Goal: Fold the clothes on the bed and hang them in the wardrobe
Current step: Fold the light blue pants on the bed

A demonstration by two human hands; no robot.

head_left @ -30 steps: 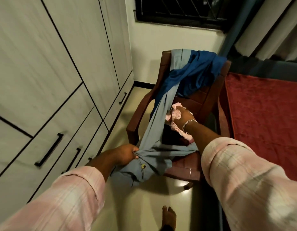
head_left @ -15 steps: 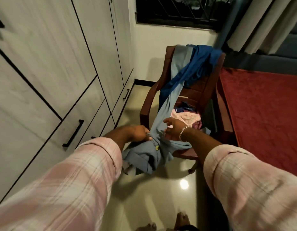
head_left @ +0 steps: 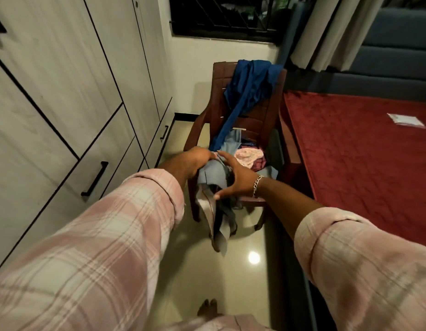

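Hands first: left hand point(head_left: 199, 156) gripping grey-blue trousers point(head_left: 213, 174) at chair's point(head_left: 266, 115) front edge, right hand point(head_left: 234, 177) spread flat against them. Beyond, pink garment point(head_left: 249, 155), blue cloth point(head_left: 250, 84) unfolded. Wardrobe point(head_left: 87, 75) closed; nothing visibly folded or hung yet.

A brown plastic chair point(head_left: 259, 120) stands at twelve o'clock. A barred window point(head_left: 221, 17) is above it, curtains point(head_left: 326, 32) at one o'clock, glossy floor point(head_left: 231, 271) below.

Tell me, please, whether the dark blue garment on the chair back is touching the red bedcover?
Apart. In the head view the dark blue garment hangs over the chair back, and the chair's armrest and a strip of bed edge lie between it and the red bedcover.
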